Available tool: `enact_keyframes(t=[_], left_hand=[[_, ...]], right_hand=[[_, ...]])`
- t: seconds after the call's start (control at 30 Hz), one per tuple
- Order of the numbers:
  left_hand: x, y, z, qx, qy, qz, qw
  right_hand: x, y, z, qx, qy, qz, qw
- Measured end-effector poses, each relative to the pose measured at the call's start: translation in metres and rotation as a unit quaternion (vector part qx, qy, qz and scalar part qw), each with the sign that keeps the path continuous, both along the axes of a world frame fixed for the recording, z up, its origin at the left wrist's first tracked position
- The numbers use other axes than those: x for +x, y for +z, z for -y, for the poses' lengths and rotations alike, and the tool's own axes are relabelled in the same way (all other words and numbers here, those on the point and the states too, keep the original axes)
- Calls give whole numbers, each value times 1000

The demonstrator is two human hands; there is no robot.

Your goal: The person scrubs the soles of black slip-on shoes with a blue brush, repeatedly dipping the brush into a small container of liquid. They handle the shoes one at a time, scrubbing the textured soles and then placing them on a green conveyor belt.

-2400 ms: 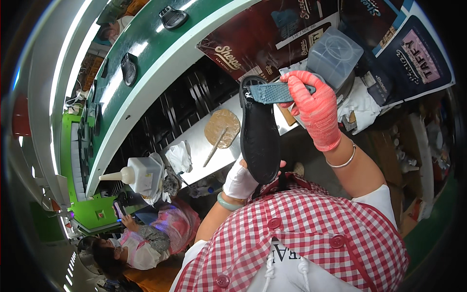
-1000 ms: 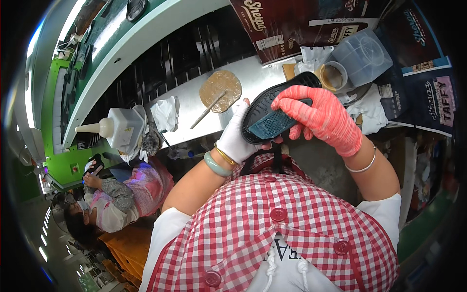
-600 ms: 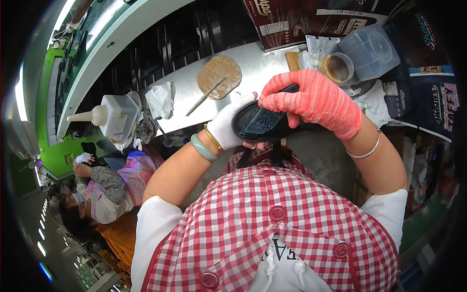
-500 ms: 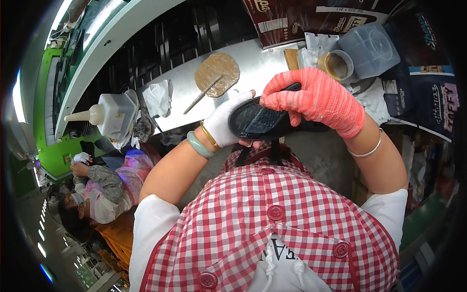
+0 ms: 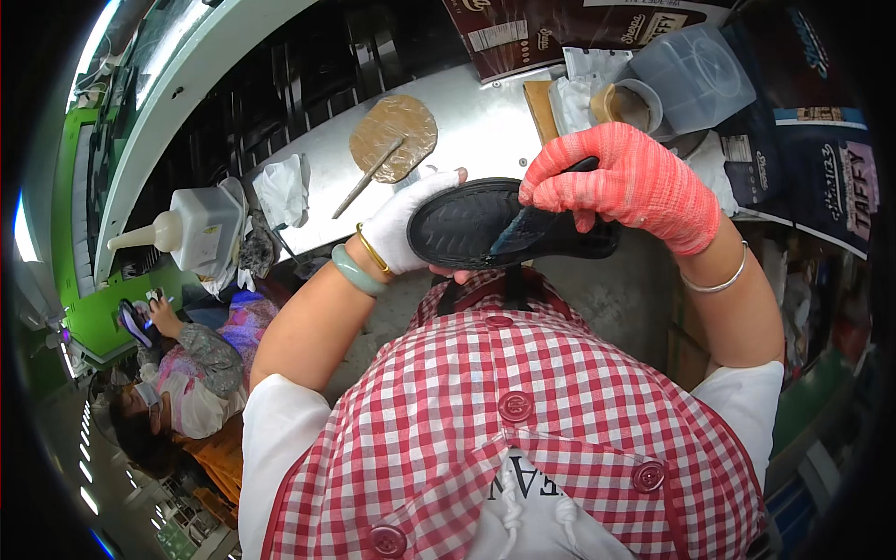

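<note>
My left hand (image 5: 399,229), in a white glove with bare fingertips, grips a long black shoe sole (image 5: 455,224) by its left end. The thumb lies over the far rim and the other fingers show below the near one. Above the sole's middle, my right hand (image 5: 623,187), in a coral-pink knitted glove, is closed in a pinch around a dark-handled tool (image 5: 585,164). Part of that handle sticks out past the knuckles. Below the pinched fingers a bluish, see-through strip (image 5: 511,235) crosses the sole's inside; whether it belongs to the tool, I cannot tell.
On the metal bench (image 5: 322,154) lie a brown plastic-wrapped disc (image 5: 411,121) with a stick (image 5: 366,182) on it and white crumpled paper (image 5: 282,189). A spouted white bottle (image 5: 201,227) stands left. Clear tub (image 5: 693,79) and cup (image 5: 627,107) stand right. A co-worker (image 5: 201,359) is at left.
The sole and both my hands have shifted; the left hand moved left, the right hand slightly right. More of the sole's inside shows, and the bluish strip looks narrower. The co-worker now holds up a dark object.
</note>
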State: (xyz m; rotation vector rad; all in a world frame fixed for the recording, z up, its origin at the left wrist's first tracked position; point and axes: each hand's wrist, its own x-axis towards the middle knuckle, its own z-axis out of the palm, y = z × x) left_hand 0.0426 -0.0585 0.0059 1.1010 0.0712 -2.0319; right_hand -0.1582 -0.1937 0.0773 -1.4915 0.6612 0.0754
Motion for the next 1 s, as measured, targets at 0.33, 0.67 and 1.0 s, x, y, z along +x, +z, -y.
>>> enact_keyframes(t=[0.33,0.67,1.0], left_hand=[[21,-14,-5,-70,-79,-55,993],[12,-17,-5,-53,28,-54,997],[10,-13,-3,-99,33,-55,993]], right_hand=[[-26,-4,12,-9,-6,-3,1000],[-32,-15,-9,-13,-160,168,973],[-31,-36,-12,-191,-24,259,946]])
